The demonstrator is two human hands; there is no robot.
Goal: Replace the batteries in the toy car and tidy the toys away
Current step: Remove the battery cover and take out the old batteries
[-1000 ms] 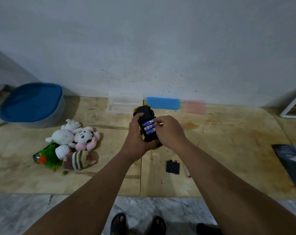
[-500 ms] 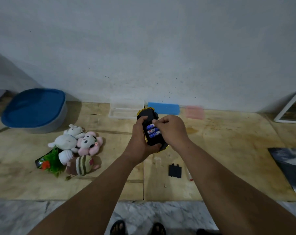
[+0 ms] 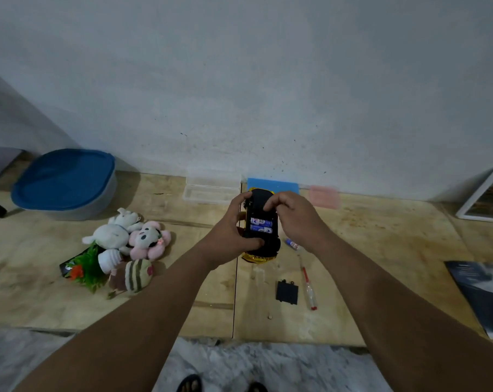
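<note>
A yellow toy car (image 3: 263, 244) is held upside down above the wooden board, its black underside facing me. My left hand (image 3: 234, 227) grips its left side and near end. My right hand (image 3: 292, 216) curls over its far right part, fingers on the underside. Two blue batteries (image 3: 261, 225) lie in the open compartment. One loose blue battery (image 3: 292, 244) lies on the board just right of the car. The black battery cover (image 3: 287, 292) lies nearer me, beside a thin screwdriver (image 3: 308, 284). Soft toys (image 3: 126, 244) are piled at the left.
A grey tub with a blue lid (image 3: 65, 183) stands back left. A clear plastic box (image 3: 211, 188), a blue pad (image 3: 279, 184) and a pink pad (image 3: 324, 196) line the wall. A picture frame (image 3: 485, 198) and a dark book (image 3: 482, 290) are at the right.
The right hand has shifted from the batteries to the far part of the car. Two batteries show in the compartment where three showed, and one now lies on the board. The camera tilted.
</note>
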